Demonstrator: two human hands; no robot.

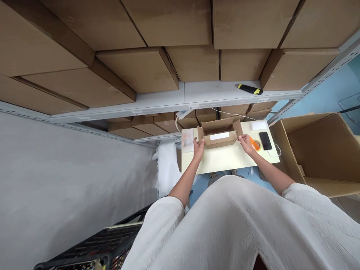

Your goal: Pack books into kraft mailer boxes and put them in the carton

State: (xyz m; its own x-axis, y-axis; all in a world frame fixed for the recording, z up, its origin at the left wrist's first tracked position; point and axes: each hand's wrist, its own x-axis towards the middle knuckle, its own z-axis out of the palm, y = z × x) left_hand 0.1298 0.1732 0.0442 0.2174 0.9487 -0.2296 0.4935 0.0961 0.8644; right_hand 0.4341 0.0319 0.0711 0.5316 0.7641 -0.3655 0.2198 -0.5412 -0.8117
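Observation:
A small cardboard box (208, 142) stands on the pale yellow table with its top flaps raised, and a white label (219, 136) is on the side facing me. My left hand (198, 148) grips the flap at the left end between thumb and fingers. At the opposite end, my right hand (246, 144) pinches the edge of the other flap. Shadow hides most of the box's inside. Just beside my right hand lies an orange tape roll (256, 145), with a black phone (265, 141) to its right.
Large cartons (194, 62) fill the shelf above the table (225, 159). A black and yellow utility knife (249, 89) lies on the shelf edge. To the right is a big open carton (326, 146); at lower left, a black crate (112, 240). White wrapping material (168, 165) hangs left of the table.

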